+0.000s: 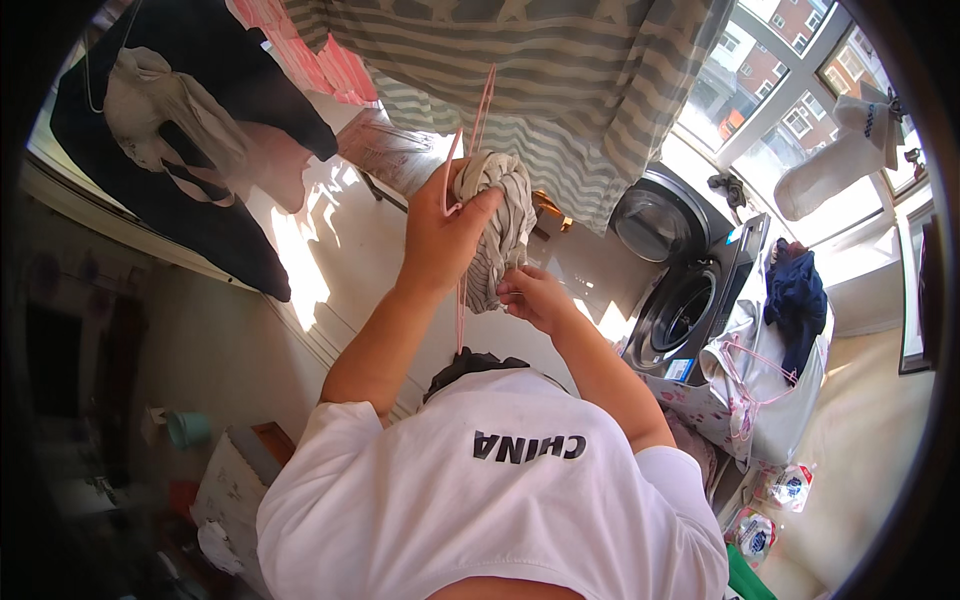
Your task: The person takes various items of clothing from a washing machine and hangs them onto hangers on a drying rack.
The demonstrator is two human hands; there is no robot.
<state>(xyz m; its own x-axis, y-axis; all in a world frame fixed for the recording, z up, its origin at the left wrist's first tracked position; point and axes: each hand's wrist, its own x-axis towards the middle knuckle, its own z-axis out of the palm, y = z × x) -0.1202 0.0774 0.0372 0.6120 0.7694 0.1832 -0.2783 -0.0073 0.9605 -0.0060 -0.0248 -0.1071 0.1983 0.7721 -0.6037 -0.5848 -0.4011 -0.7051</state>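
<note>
Bunched in front of me is a striped cloth garment (504, 217), light with thin dark lines. My left hand (450, 225) grips its upper left side together with a pink clothes hanger (484, 109), whose thin frame sticks out above and below the hand. At the garment's lower right edge, my right hand (534, 297) pinches the fabric between thumb and fingers. Behind both hands hangs a large striped cloth (517, 97) with wavy grey and pale bands.
Dark and pale clothes (180, 142) hang at the left. A front-loading washing machine (679, 311) stands with its door open at the right; beside it, dark blue clothing (796, 300) and pink hangers (750, 375) lie on a covered surface. White socks (832, 157) hang by the window.
</note>
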